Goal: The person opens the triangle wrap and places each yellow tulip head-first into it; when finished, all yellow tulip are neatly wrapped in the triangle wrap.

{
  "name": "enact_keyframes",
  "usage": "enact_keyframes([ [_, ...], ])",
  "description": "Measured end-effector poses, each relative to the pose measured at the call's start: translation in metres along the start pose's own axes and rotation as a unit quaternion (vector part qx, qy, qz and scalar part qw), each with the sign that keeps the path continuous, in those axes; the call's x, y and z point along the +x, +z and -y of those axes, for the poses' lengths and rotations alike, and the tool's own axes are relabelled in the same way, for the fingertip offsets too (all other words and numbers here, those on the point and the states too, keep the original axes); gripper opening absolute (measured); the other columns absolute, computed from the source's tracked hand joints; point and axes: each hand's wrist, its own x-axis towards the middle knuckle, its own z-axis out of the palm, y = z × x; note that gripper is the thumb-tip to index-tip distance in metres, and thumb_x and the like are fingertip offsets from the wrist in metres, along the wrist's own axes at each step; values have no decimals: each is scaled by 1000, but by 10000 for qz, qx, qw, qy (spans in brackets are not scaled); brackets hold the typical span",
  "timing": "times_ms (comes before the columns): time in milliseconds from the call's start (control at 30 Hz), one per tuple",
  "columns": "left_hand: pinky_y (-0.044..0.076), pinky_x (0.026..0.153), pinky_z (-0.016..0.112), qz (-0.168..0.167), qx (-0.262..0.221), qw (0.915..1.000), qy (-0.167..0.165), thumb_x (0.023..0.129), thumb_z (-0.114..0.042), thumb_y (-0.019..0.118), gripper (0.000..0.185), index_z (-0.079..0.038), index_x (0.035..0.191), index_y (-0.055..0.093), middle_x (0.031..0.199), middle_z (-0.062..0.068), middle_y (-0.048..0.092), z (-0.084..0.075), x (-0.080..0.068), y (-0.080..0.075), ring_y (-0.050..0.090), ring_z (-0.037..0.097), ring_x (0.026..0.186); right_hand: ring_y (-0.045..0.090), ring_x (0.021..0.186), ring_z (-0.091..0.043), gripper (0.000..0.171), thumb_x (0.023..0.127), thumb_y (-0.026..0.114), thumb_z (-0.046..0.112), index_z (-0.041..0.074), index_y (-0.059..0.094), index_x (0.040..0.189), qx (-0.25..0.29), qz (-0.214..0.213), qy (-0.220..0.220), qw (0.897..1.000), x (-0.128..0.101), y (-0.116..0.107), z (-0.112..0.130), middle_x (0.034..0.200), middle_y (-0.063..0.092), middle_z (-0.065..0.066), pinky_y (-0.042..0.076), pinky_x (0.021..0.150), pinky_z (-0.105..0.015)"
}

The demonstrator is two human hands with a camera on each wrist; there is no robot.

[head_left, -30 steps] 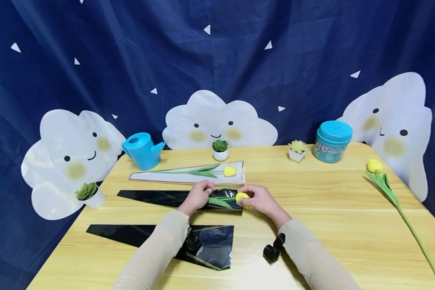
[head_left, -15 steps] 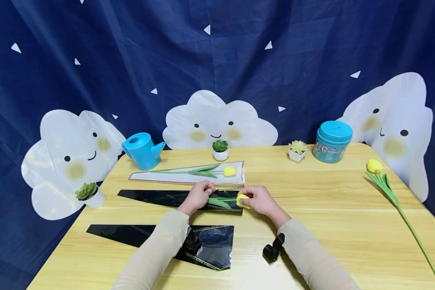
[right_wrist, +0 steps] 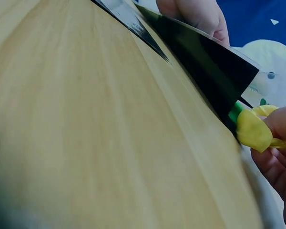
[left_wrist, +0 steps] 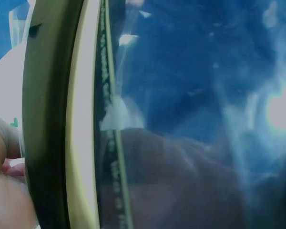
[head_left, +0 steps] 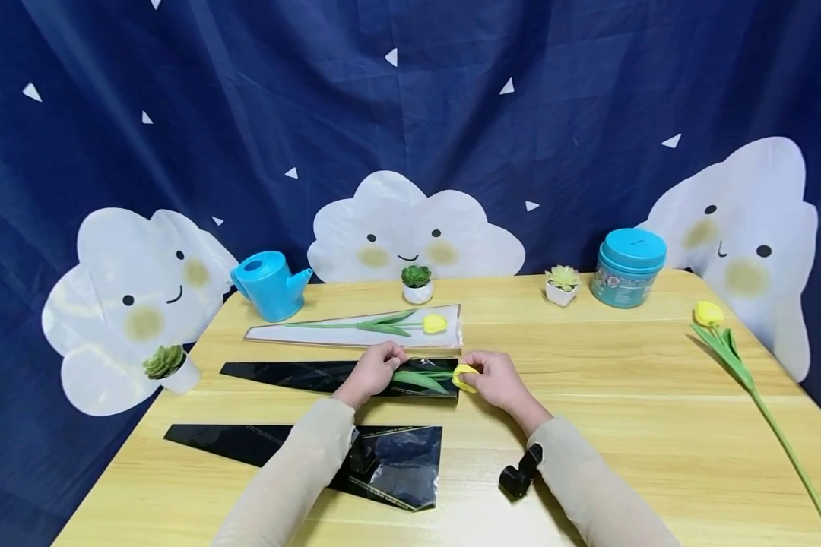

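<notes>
A black cone-shaped sleeve (head_left: pixel 294 374) lies flat in the middle of the wooden table (head_left: pixel 622 380). My left hand (head_left: pixel 380 362) pinches its upper edge near the wide mouth. A tulip's green stem and leaves (head_left: pixel 416 378) lie inside the sleeve. Its yellow bloom (head_left: pixel 462 377) sticks out at the mouth, and my right hand (head_left: pixel 480 374) pinches it. In the right wrist view the bloom (right_wrist: pixel 253 131) sits at the corner of the black sleeve (right_wrist: pixel 205 67), held by my fingers (right_wrist: pixel 279 160). The left wrist view is filled by blurred glossy film (left_wrist: pixel 190 119).
Behind lies a white sleeve (head_left: pixel 301 332) with a tulip in it. A second black sleeve (head_left: pixel 390 460) and a black clip (head_left: pixel 518 472) lie near my forearms. A loose tulip (head_left: pixel 732 353) lies far right. A blue watering can (head_left: pixel 268 283), teal jar (head_left: pixel 628 267) and small succulents line the back.
My right hand has shifted slightly to the right with the bloom, which now shows more at the sleeve's mouth. The left hand has stayed put.
</notes>
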Motion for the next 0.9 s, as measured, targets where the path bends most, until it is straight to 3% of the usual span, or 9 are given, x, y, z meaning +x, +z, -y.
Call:
enact_keyframes([
  [200,43,84,38,-139,149,9998,24,96,0,43,18,-7,92,59,120,12,58,-4,-2,1,50,28,118,52,68,-11,6,77,68,1,5,68,80,-141,-291,183,9993,0,1,2,77,66,-3,43,65,-26],
  [300,42,78,36,-271,201,9994,8,96,0,43,18,-6,92,60,113,11,60,-8,-2,3,55,25,101,52,67,-11,5,77,67,1,4,67,82,-159,-345,283,9989,0,2,4,78,67,-4,44,64,-26],
  [433,40,70,33,-487,186,9985,-134,96,-2,43,18,-6,91,60,108,10,62,-11,-2,5,51,21,82,51,66,-12,6,77,68,1,3,67,82,-115,-399,359,9985,0,5,7,77,67,-4,44,63,-26],
  [700,43,76,35,-848,-97,9961,-212,96,-2,43,17,-5,91,59,112,12,62,-10,-2,9,56,28,104,48,64,-11,6,74,69,1,4,67,78,-69,-520,198,9984,1,7,10,73,64,-2,42,63,-26],
  [767,43,74,33,-827,-168,9962,-192,97,-3,43,17,-6,91,59,114,12,61,-9,-2,9,57,26,102,49,64,-12,5,75,69,0,4,66,78,-36,-513,208,9985,0,6,9,73,64,-3,42,63,-26],
  [900,39,66,30,-788,-153,9965,-230,97,-4,42,18,-6,93,59,111,11,61,-6,-4,7,53,22,80,50,65,-12,5,76,69,0,3,66,79,16,-568,359,9977,-1,4,6,75,65,-4,43,63,-27],
])
